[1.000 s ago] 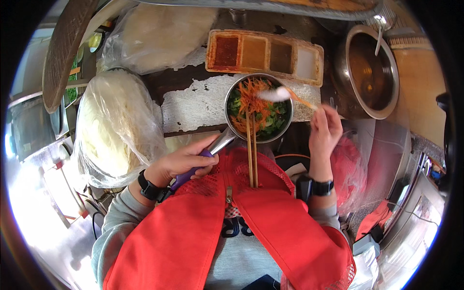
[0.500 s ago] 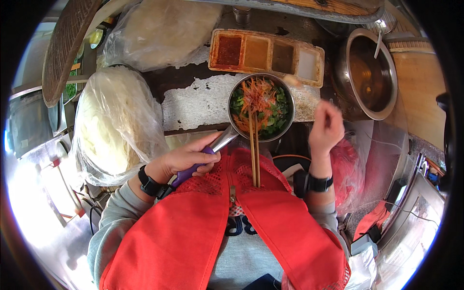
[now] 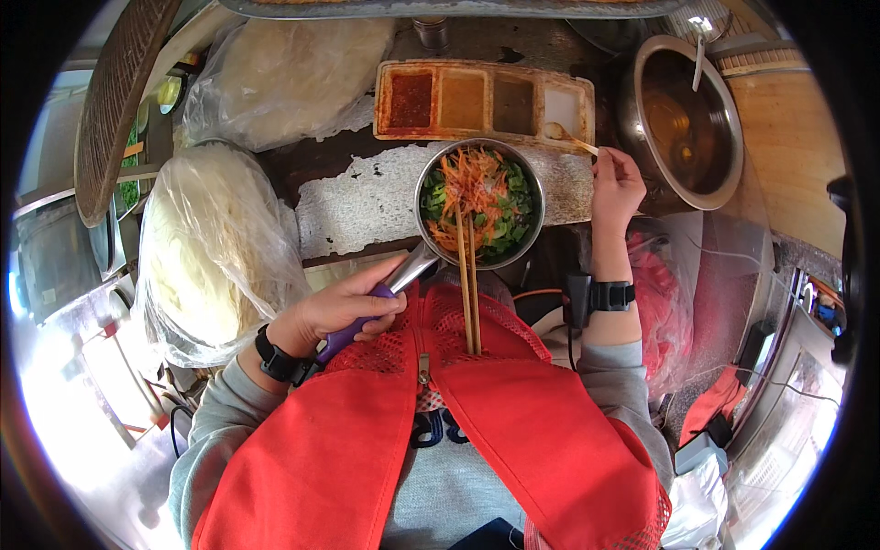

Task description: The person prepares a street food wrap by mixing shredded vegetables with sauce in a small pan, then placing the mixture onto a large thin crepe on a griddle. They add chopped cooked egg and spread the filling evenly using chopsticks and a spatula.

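My left hand [image 3: 353, 307] is wrapped round the purple handle of a metal saucepan [image 3: 414, 267], which I hold level in front of me. Shredded carrot [image 3: 476, 181] and chopped green leaves [image 3: 519, 199] lie in the pan. A pair of wooden chopsticks [image 3: 467, 284] leans out of it toward my vest, touched by neither hand. Pinched in my right hand [image 3: 618, 188] is a small spoon [image 3: 581, 142]. Its bowl end is at the white-filled compartment, the rightmost of a long seasoning box [image 3: 486, 68]. The other compartments hold red, orange-brown and dark brown contents.
Two clear plastic bags of pale, noodle-like food [image 3: 206, 257] and pale flat food [image 3: 293, 73] stand at the left. On the right are a deep metal bowl [image 3: 733, 174] of liquid with a ladle and a red bag [image 3: 658, 307]. A worn metal sheet [image 3: 353, 209] covers part of the counter.
My right hand was blurred and nearer me, right of the pan; now it is at the seasoning box with the spoon at the white contents. My left hand keeps its hold on the saucepan.
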Demonstrator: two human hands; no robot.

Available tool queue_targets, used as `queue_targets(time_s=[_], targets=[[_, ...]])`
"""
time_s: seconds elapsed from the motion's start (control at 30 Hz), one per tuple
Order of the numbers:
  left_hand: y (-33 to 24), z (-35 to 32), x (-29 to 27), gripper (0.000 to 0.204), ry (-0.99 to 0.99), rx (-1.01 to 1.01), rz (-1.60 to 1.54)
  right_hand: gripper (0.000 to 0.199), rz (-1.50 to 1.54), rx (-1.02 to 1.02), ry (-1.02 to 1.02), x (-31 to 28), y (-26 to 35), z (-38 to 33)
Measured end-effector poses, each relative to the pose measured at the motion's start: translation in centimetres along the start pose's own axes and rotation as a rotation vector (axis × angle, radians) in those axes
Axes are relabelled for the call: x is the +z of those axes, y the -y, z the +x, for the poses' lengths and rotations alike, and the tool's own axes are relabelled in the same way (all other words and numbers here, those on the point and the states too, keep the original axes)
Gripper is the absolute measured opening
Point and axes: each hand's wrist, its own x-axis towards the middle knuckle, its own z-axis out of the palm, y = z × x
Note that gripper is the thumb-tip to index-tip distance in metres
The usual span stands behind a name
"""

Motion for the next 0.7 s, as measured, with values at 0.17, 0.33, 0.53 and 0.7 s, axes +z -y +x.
queue_targets(time_s=[0.17, 0.33, 0.53, 0.7], targets=[[-0.2, 0.1, 0.1, 0.074, 0.008, -0.008, -0.001, 0.007, 0.352, 0.240, -0.024, -1.1, 1.6, -0.7], [-0.3, 0.0, 0.3, 0.073, -0.001, 0.004, 0.004, 0.007, 0.483, 0.168, 0.108, -2.0, 3.9, -3.0], [-0.3, 0.2, 0.2, 0.071, 0.002, -0.002, 0.009, 0.007, -0.062, -0.230, 0.040, -0.8, 4.4, -3.5], [-0.5, 0.4, 0.2, 0.074, 0.013, -0.051, 0.015, 0.027, -0.474, -0.339, 0.083, 0.8, 4.7, -1.5]])
